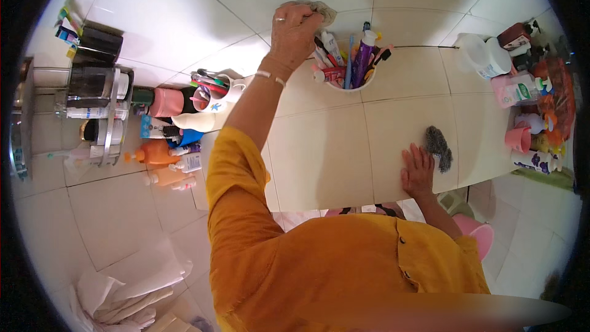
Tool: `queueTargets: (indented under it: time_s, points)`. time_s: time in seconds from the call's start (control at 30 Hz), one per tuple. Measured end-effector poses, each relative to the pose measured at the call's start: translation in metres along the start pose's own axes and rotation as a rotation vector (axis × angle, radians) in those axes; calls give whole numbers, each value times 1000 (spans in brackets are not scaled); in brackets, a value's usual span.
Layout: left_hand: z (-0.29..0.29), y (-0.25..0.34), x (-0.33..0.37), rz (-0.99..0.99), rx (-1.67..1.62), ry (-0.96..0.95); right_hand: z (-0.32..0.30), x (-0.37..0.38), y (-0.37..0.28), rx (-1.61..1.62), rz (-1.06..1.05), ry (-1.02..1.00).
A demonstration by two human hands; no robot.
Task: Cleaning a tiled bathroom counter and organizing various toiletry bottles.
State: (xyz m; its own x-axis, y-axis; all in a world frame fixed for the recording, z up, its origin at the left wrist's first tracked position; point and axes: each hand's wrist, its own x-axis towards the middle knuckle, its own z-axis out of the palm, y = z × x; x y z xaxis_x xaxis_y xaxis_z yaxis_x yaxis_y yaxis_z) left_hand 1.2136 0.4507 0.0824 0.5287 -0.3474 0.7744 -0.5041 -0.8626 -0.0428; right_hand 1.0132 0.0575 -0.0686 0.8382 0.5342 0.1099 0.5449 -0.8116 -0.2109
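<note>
My left hand (294, 32) reaches far forward, its fingers closed on a crumpled greyish cloth (324, 12) pressed against the white wall tiles. Just right of that hand, a white cup (353, 88) stands on the tiled counter (326, 147), packed with toothbrushes, tubes and a purple bottle (364, 55). My right hand (419, 171) lies flat on the counter near its front edge, fingers spread, holding nothing. Close beside its fingertips rests a dark grey scrubbing pad (437, 146).
At left, a mug of pens (212, 97), orange bottles (158, 151) and a metal wall rack (110, 110) crowd together. The right end of the counter holds a white tub (491, 58), a pink cup (518, 139) and several bottles. A pink bucket (478, 231) stands below the front edge.
</note>
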Motion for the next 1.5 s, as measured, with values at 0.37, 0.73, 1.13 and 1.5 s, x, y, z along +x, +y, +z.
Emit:
queueTargets:
  time_s: [0.37,0.73,1.13,1.5]
  points:
    - [-17,-22,-59,-148,242,-302,-2,0,0,76,39,34]
    - [10,5,-26,-297,105,-237,-1,1,-2,18,20,-24]
    - [-37,-12,-48,-611,151,-196,3,0,-4,16,13,-3]
    - [-130,-118,-9,-820,259,684,6,-2,2,3,-14,46]
